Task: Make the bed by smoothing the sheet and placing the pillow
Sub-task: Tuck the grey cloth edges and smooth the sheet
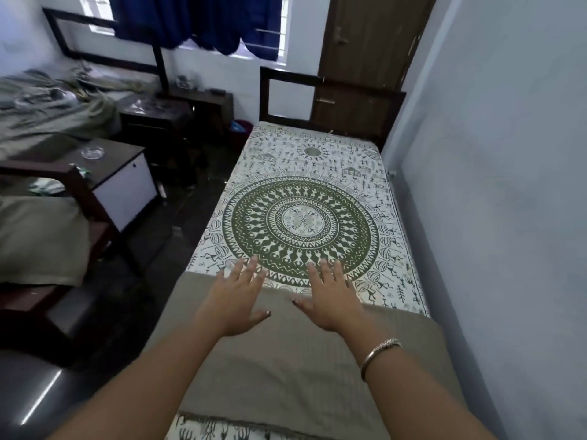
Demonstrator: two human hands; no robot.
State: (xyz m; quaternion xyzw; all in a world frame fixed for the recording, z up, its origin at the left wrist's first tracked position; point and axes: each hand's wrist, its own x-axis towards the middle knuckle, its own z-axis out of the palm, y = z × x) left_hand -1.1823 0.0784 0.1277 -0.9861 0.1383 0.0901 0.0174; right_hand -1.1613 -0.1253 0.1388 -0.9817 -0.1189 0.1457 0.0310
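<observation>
Pale blue walls [492, 185] enclose a narrow bedroom, with a single bed set along the right wall and its dark wooden headboard [333, 90] at the far end, before a brown door [371, 42]. White sheet [305, 217] printed with a green mandala and small dark figures lies flat over the mattress. Taupe blanket [286, 369] lies across the near part of the bed, covering the sheet there. Left hand [235, 296] and right hand [330, 300] are both open, palms down and fingers spread, side by side at the blanket's far edge, fingertips reaching over the sheet; whether they press down cannot be told. A metal bangle [379, 350] circles the right wrist. Taupe pillow [38, 239] rests on a dark wooden seat left of the bed, well apart from the hands. Beyond it, a cabinet worktop [127, 149] carries a glass dish [92, 152]. Blue curtain [197, 23] hangs at the window.
</observation>
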